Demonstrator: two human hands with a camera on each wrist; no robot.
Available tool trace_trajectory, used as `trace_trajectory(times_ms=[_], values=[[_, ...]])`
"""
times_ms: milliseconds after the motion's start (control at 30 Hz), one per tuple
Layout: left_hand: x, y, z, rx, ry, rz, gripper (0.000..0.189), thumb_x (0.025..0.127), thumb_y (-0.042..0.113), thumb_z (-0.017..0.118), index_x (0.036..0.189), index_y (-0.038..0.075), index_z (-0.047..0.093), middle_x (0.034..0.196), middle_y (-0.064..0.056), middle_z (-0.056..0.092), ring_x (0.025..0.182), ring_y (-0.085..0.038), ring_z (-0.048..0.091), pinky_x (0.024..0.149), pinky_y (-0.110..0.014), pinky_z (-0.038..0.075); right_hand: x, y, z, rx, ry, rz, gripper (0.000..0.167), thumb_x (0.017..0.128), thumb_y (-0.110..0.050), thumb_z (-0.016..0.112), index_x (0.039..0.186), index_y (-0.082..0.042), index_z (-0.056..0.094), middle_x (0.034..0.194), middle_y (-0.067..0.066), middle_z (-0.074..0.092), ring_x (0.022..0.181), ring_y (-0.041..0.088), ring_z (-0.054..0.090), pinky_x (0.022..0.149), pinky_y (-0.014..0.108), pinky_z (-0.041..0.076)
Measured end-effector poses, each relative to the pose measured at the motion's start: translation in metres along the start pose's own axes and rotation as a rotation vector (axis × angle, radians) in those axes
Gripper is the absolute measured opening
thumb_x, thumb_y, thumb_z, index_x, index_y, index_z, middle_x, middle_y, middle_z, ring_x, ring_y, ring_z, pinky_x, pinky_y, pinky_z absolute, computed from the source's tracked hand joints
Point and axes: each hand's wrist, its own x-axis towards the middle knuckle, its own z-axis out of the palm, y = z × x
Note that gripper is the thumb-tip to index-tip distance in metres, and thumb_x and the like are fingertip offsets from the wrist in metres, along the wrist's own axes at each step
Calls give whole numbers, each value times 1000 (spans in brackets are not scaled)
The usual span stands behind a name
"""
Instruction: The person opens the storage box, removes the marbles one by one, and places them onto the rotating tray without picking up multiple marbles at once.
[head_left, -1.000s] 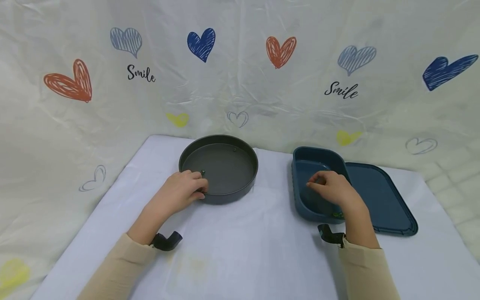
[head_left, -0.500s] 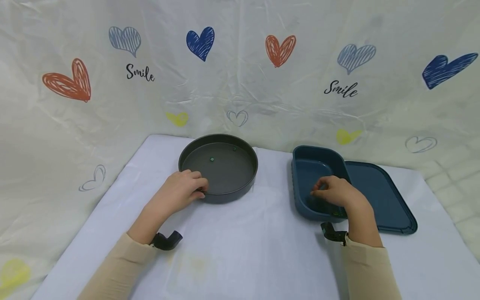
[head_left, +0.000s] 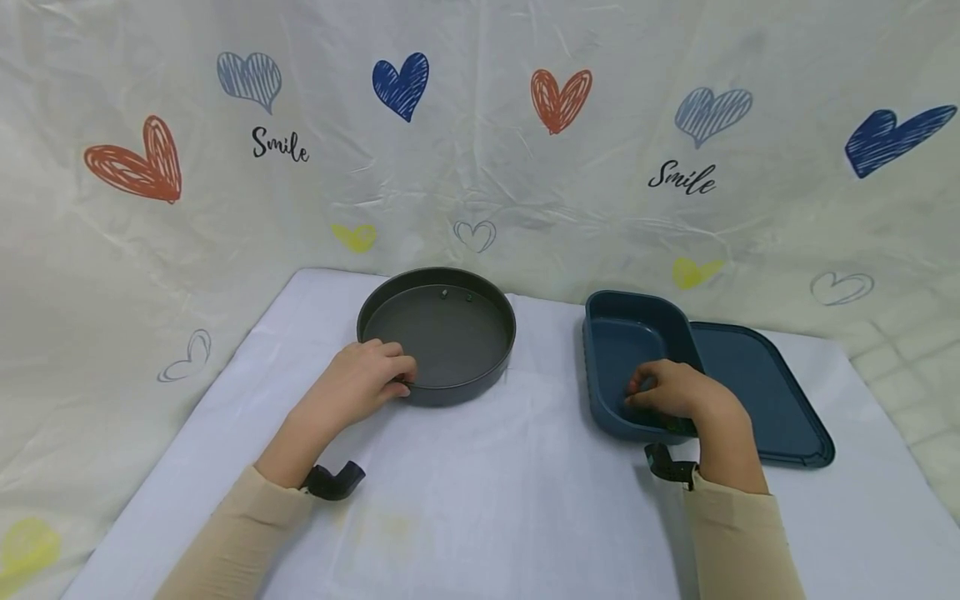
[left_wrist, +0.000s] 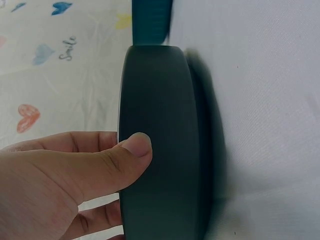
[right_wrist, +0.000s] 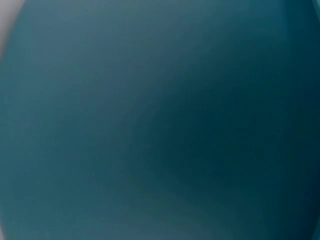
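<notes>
A round dark-grey pan [head_left: 450, 354] stands on the table, with two tiny green pieces [head_left: 444, 293] near its far wall, too small to name. My left hand [head_left: 367, 375] grips its near-left rim. In the left wrist view, the thumb presses the outer wall and the other fingers go over the rim. To the right stands a deep blue rectangular container [head_left: 600, 367]. My right hand [head_left: 671, 392] reaches into it, fingers bent, beside some green bits [head_left: 671, 423] in the near end. What its fingertips touch is hidden. The right wrist view has only blurred blue container wall [right_wrist: 100, 125].
A flat blue lid [head_left: 765, 392] lies right of the container, partly beneath or against it; I cannot tell which. White cloth [head_left: 510, 500] covers the table. A sheet printed with hearts [head_left: 480, 167] hangs behind the far edge.
One green piece has travelled across the pan from near the left hand to the far wall. My right hand has gone lower and nearer inside the container. The left hand keeps its grip.
</notes>
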Motion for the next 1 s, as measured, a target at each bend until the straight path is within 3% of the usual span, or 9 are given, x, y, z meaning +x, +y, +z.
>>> trace_trajectory(times_ms=[233, 467, 767, 1000], values=[[1, 0, 0, 1, -4, -1, 18, 78, 24, 85, 88, 23, 70, 84, 8, 61, 75, -19, 57, 66, -33, 46, 2, 3, 0, -21, -5, -12, 32, 93, -37, 69, 114, -13, 67, 106, 9, 66, 85, 21, 59, 71, 40, 48], [1, 1, -1, 6, -19, -12, 19, 78, 23, 86, 88, 23, 70, 84, 8, 61, 76, -18, 57, 67, -33, 45, 3, 3, 2, 14, -39, -9, 31, 93, -35, 69, 114, -11, 66, 97, 7, 63, 77, 21, 58, 66, 36, 46], [0, 2, 0, 4, -22, -20, 19, 77, 23, 86, 88, 24, 70, 84, 10, 60, 76, -17, 57, 67, -33, 45, -1, -3, 2, 24, -42, -2, 31, 91, -32, 73, 113, -12, 66, 104, 7, 63, 82, 21, 57, 69, 37, 46], [2, 0, 2, 0, -13, -15, 19, 77, 22, 86, 88, 23, 71, 83, 9, 61, 76, -17, 57, 66, -32, 46, 0, -4, 5, 54, -64, -13, 27, 91, -26, 72, 112, -10, 64, 90, 6, 59, 75, 21, 55, 65, 35, 44]])
